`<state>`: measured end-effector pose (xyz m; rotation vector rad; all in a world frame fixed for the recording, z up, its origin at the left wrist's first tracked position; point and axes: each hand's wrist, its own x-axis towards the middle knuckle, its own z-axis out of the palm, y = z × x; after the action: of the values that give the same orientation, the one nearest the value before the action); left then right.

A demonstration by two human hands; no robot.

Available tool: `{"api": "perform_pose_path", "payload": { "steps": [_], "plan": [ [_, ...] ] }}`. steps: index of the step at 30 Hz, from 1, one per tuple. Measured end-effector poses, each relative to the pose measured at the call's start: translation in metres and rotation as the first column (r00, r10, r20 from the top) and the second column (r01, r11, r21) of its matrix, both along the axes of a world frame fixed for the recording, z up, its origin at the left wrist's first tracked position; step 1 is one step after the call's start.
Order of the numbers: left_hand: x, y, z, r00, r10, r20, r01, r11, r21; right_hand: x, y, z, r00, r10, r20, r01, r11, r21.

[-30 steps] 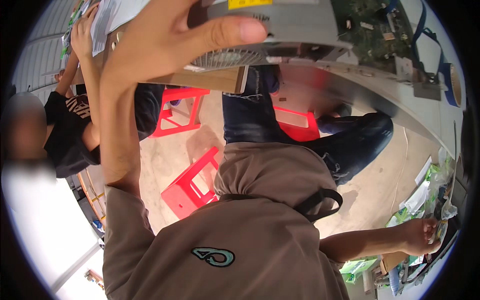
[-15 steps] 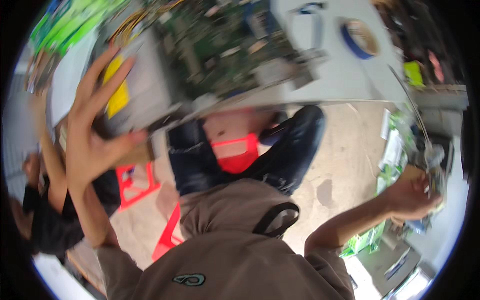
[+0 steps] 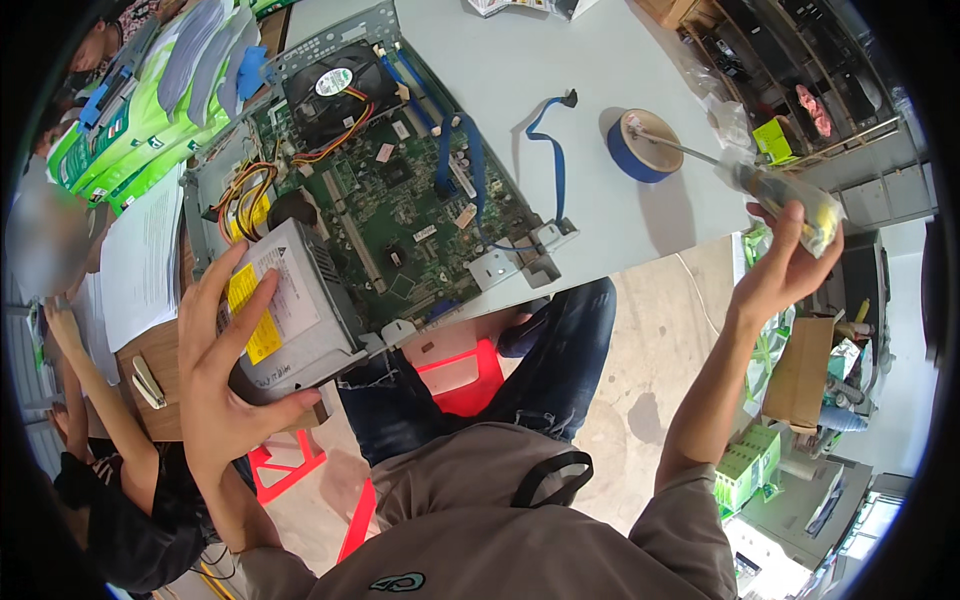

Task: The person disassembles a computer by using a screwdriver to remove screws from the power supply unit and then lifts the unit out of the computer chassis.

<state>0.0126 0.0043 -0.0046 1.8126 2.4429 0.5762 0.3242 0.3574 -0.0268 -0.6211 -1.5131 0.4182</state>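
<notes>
Screwdriver (image 3: 745, 172) with a clear yellow handle sits in the right hand (image 3: 785, 265), fingers curled round it, raised past the table's (image 3: 640, 70) right edge with its shaft pointing toward a blue tape roll (image 3: 645, 145). Left hand (image 3: 225, 365) clasps the grey power supply (image 3: 290, 305) at the near corner of an open computer case (image 3: 380, 190), fingers spread. A blue cable (image 3: 552, 150) lies between case and tape.
</notes>
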Motion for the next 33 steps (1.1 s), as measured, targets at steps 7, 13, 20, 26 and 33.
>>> {"api": "perform_pose_path", "payload": {
  "steps": [7,13,20,26,33],
  "plan": [
    [0.002,-0.001,0.0,0.999,0.006,0.038,-0.008,0.998,0.055,0.023,0.0,0.009,0.997,-0.054,-0.049,0.06,0.991,0.117],
    [0.001,-0.001,-0.001,0.998,-0.01,0.062,0.004,0.996,0.091,0.032,0.003,0.003,0.997,-0.014,-0.082,0.018,0.999,0.037],
    [0.002,0.001,0.001,0.999,-0.023,0.038,0.02,0.997,0.078,0.03,0.012,-0.019,0.994,-0.063,-0.086,0.053,0.992,-0.118],
    [0.003,0.001,0.001,0.999,-0.022,0.039,0.019,0.997,0.078,0.031,0.011,-0.016,0.982,-0.034,-0.183,0.018,0.996,-0.089],
    [0.003,0.0,0.004,0.999,-0.026,0.045,0.022,0.996,0.089,0.053,0.01,-0.017,0.92,0.013,-0.392,-0.067,0.99,-0.125]
  ]
}}
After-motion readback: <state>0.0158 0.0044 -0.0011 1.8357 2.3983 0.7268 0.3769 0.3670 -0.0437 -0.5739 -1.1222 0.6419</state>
